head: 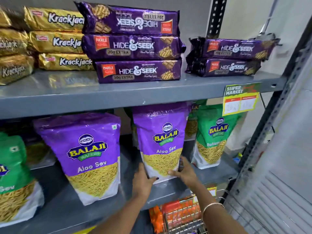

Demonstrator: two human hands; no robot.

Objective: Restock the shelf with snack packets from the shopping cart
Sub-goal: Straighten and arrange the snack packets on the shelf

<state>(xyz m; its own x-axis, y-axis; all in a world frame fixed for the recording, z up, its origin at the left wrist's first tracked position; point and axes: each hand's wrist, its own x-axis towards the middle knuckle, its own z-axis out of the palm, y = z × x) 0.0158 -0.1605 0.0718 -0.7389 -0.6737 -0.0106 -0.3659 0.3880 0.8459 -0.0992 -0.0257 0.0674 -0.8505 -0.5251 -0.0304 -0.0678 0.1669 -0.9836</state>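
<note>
A purple Aloo Sev packet (161,141) stands upright on the grey lower shelf (211,173). My left hand (143,180) grips its bottom left corner and my right hand (184,173) grips its bottom right corner. A second purple Aloo Sev packet (87,154) stands to its left, and a green Balaji packet (213,135) stands to its right. At the bottom of the view, the wire shopping cart (183,220) holds orange packets (175,212).
Purple Hide & Seek biscuit packs (135,46) and gold Krackjack packs (57,41) are stacked on the upper shelf (118,93). A green packet (13,174) stands at far left. A price tag (240,100) hangs at the right. The rack's upright post (273,119) runs down the right.
</note>
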